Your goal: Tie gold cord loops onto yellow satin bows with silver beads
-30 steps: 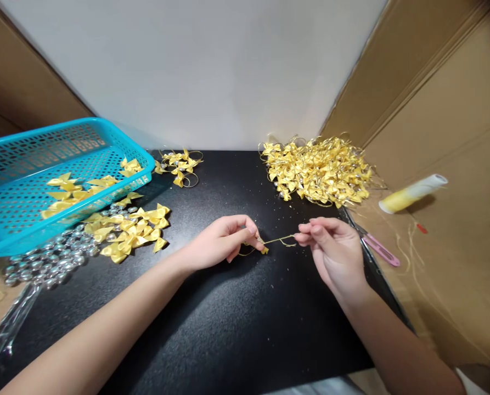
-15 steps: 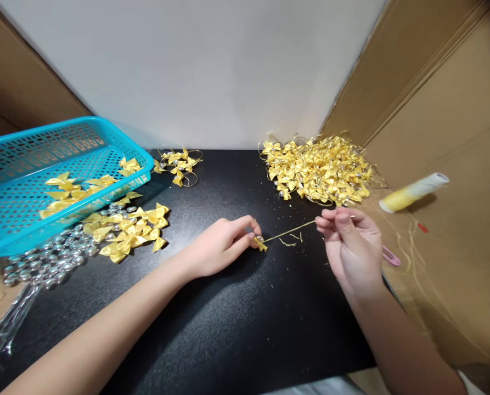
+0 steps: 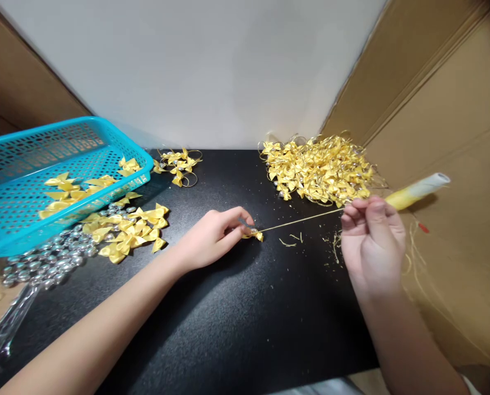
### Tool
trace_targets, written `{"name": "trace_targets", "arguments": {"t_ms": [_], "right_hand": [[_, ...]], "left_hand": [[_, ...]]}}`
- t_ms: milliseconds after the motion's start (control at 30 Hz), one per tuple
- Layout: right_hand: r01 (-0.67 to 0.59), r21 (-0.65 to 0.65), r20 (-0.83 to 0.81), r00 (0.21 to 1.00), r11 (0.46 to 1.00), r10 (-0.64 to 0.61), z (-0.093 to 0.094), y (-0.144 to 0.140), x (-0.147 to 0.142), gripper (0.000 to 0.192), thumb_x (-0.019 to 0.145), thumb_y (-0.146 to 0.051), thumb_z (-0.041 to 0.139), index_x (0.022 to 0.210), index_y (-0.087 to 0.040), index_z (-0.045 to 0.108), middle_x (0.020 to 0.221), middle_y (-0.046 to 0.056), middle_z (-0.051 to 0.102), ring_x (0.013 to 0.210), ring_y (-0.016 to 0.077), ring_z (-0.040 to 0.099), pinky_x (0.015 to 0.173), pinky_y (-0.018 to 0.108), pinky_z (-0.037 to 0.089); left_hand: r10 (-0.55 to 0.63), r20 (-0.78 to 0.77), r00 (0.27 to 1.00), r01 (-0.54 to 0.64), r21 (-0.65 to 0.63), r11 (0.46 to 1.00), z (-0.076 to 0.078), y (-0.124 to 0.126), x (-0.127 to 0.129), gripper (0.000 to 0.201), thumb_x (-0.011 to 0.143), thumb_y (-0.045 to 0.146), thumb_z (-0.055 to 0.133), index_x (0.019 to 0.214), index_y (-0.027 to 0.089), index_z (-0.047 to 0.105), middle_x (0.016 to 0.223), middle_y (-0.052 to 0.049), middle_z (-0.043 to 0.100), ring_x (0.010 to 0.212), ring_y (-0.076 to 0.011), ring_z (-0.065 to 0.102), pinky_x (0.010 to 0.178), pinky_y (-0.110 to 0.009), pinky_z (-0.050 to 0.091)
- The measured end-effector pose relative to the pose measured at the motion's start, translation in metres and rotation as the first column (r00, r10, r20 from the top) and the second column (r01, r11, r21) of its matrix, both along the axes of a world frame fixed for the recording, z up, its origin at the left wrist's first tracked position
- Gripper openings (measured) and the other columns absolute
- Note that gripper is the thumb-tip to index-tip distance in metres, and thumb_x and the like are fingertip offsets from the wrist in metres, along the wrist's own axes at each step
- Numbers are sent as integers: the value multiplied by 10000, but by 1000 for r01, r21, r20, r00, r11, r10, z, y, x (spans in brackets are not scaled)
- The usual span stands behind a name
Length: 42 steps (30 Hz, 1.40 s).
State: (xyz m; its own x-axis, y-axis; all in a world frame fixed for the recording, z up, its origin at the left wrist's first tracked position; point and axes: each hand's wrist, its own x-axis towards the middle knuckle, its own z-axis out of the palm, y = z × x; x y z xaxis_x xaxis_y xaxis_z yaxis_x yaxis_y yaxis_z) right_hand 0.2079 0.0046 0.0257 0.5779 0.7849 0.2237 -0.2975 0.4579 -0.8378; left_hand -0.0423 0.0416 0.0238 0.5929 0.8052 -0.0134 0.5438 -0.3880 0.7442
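Note:
Low over the black tabletop, my left hand (image 3: 220,238) pinches a small yellow ribbon bow (image 3: 258,235) between thumb and forefinger. A dark grey piece (image 3: 247,224) shows at those fingertips, too blurred to name. From the bow a thin yellow cord (image 3: 304,220) runs taut to the right and slightly upward. Its other end is between the thumb and fingers of my right hand (image 3: 374,241), which is closed and raised near the table's right side. Short yellow cord scraps (image 3: 291,240) lie on the table between my hands.
A turquoise basket (image 3: 135,180) holding yellow bows stands at left, with loose bows (image 3: 138,233) and silver beads (image 3: 55,258) before it. Bows with cord loops form a large pile (image 3: 321,170) at back right and a small group (image 3: 181,162) at back left. A thread cone (image 3: 420,191) lies right.
My right hand has moved right and slightly up, drawing out a longer stretch of cord. My left hand has shifted slightly left and up with the bow.

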Motion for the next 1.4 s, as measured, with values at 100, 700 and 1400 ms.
{"name": "trace_targets", "arguments": {"t_ms": [100, 700, 1400], "right_hand": [[7, 9, -31, 999, 1000, -6, 0, 2, 2, 223, 607, -317, 873, 701, -192, 714, 631, -46, 729, 553, 61, 679, 549, 144, 560], [143, 74, 23, 989, 987, -145, 2, 10, 15, 106, 699, -224, 803, 722, -193, 704, 656, -32, 708, 597, 61, 659, 585, 168, 551], [238, -63, 270, 939, 969, -214, -18, 14, 7, 197, 684, -306, 813, 771, -169, 702, 712, -21, 715, 636, 94, 686, 637, 228, 584]], "left_hand": [[1, -4, 1000, -1, 11, 1000, 1, 1, -1, 130, 901, 184, 469, 959, 201, 585, 854, 10, 772, 698, -129, 691, 646, -217, 461], [-54, -38, 998, 55, 37, 998, -2, 6, -4, 72, 840, 228, 616, 899, 186, 621, 870, 4, 787, 489, -68, 551, 542, -199, 401], [-39, -61, 997, 46, 109, 993, -3, 4, -2, 43, 800, 222, 668, 815, 195, 698, 715, 22, 765, 588, -112, 662, 582, -205, 424]]}}
